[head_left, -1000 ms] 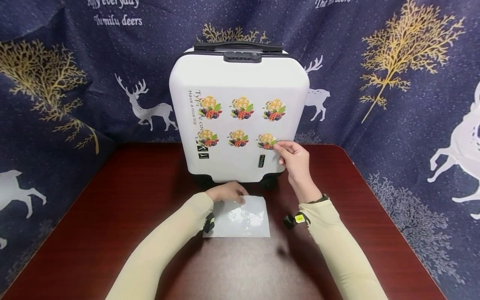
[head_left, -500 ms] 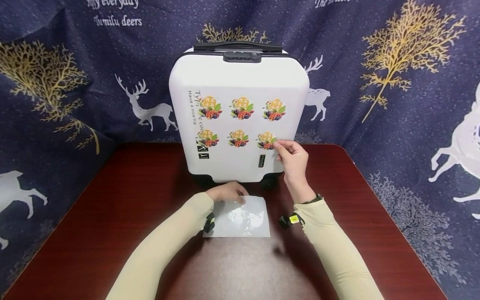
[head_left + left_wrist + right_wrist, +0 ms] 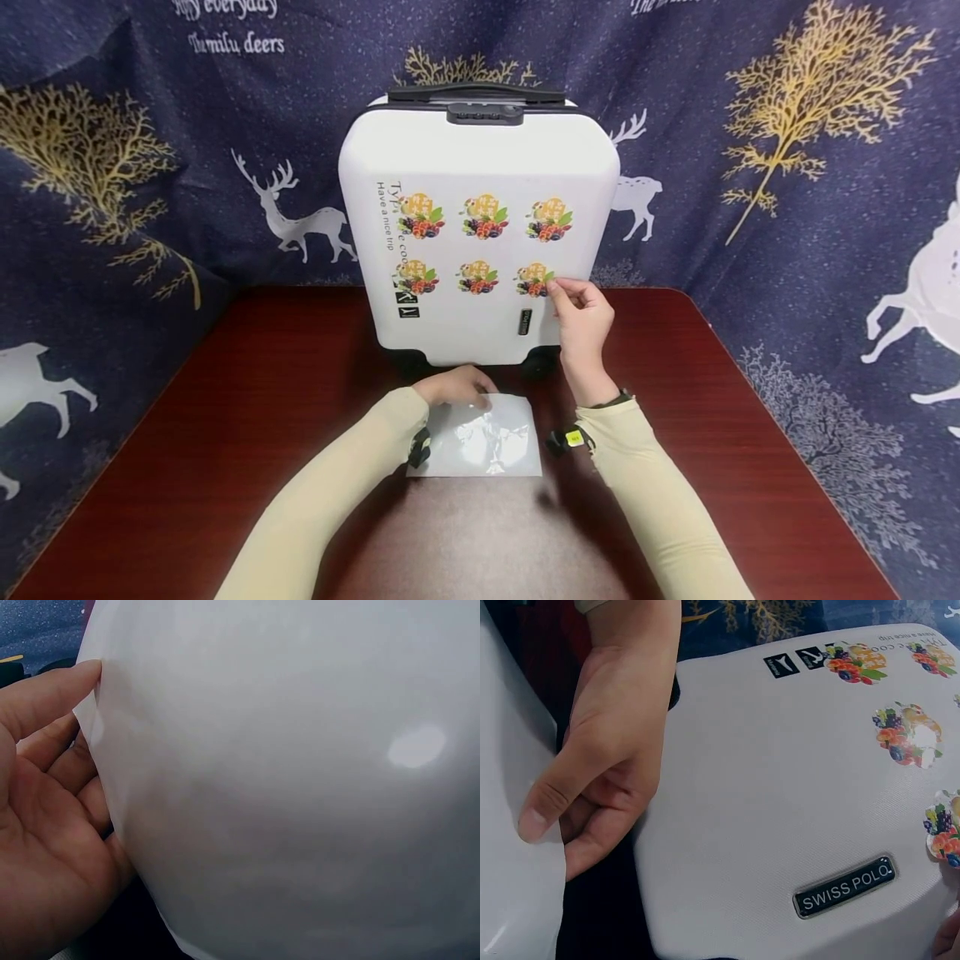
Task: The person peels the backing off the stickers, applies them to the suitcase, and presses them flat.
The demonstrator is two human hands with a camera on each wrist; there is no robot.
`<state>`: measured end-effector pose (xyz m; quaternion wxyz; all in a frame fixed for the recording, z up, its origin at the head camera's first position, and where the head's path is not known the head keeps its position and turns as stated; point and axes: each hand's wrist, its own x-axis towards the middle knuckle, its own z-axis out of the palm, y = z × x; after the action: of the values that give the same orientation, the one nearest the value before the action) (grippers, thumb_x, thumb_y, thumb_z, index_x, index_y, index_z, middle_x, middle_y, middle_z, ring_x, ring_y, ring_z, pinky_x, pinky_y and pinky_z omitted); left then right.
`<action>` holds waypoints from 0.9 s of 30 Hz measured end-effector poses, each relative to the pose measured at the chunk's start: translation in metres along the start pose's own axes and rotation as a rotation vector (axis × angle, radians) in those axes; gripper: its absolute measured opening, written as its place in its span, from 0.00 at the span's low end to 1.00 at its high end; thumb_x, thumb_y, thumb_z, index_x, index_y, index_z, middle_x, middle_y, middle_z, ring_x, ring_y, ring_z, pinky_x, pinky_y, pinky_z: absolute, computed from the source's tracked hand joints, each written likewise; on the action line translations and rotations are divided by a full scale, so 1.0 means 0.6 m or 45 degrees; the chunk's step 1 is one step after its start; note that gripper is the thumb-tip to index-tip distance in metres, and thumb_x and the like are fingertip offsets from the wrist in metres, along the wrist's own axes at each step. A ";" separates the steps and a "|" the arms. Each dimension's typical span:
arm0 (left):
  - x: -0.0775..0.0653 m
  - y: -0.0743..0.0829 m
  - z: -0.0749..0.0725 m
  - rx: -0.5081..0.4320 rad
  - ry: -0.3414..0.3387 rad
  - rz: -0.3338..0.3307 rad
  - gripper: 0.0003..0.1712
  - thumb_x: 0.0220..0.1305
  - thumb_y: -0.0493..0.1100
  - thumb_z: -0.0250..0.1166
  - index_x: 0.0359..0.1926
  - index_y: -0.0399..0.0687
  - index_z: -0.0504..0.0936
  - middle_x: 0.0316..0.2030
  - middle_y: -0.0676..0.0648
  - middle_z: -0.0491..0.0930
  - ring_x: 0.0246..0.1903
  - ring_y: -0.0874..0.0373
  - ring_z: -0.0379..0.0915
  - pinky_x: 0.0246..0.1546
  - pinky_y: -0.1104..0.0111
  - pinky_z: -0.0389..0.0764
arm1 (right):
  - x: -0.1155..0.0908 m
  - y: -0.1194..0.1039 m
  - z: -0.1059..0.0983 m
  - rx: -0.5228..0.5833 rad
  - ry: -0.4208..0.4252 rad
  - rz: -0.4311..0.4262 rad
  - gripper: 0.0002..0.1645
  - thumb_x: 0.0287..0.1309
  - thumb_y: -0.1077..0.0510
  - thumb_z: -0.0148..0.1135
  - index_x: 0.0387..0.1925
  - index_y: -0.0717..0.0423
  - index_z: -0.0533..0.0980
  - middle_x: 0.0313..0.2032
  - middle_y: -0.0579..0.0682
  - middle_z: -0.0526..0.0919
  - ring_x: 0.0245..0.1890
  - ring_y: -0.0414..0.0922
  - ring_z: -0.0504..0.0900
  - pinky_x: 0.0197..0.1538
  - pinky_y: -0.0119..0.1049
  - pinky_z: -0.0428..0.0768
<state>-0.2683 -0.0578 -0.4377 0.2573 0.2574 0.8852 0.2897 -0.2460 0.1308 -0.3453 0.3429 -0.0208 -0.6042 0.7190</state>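
Note:
A white suitcase stands upright on the table, with two rows of round fruit stickers on its front. My right hand pinches the right edge of the lower right fruit sticker, thumb and index finger meeting there. This sticker lies against the suitcase shell, above the SWISS POLO badge. In front of the suitcase my left hand grips the upper left edge of a glossy white sheet. The left wrist view shows its thumb over that edge and the other fingers behind the sheet.
The suitcase has a black handle and combination lock on top and black wheels below. Around it spreads a dark red table. A blue cloth with deer and gold trees hangs behind.
My right wrist and forearm have shifted slightly left, while the fingertips stay at the same sticker's right edge and have risen slightly. My left hand and the white sheet hardly differ.

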 end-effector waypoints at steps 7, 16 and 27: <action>0.001 -0.001 0.001 -0.011 -0.001 0.029 0.16 0.62 0.35 0.67 0.51 0.40 0.87 0.51 0.43 0.88 0.46 0.59 0.79 0.53 0.68 0.79 | -0.003 0.002 0.003 -0.164 0.039 -0.103 0.09 0.57 0.64 0.73 0.36 0.69 0.85 0.22 0.25 0.80 0.21 0.29 0.69 0.27 0.22 0.67; -0.002 0.002 0.002 0.012 -0.001 0.011 0.15 0.64 0.36 0.67 0.51 0.42 0.88 0.52 0.44 0.87 0.46 0.59 0.78 0.54 0.66 0.79 | -0.010 -0.003 0.010 -0.242 0.070 -0.152 0.10 0.57 0.63 0.73 0.36 0.69 0.85 0.24 0.27 0.75 0.23 0.31 0.66 0.28 0.24 0.64; -0.001 0.000 0.003 -0.003 -0.006 0.005 0.16 0.63 0.36 0.67 0.51 0.42 0.88 0.53 0.44 0.87 0.49 0.57 0.79 0.56 0.64 0.79 | -0.009 0.002 0.008 -0.282 0.077 -0.206 0.12 0.56 0.62 0.74 0.36 0.69 0.84 0.30 0.37 0.73 0.27 0.29 0.67 0.33 0.22 0.67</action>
<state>-0.2670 -0.0573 -0.4386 0.2590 0.2597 0.8838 0.2906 -0.2444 0.1237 -0.3470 0.4134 -0.0315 -0.6690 0.6169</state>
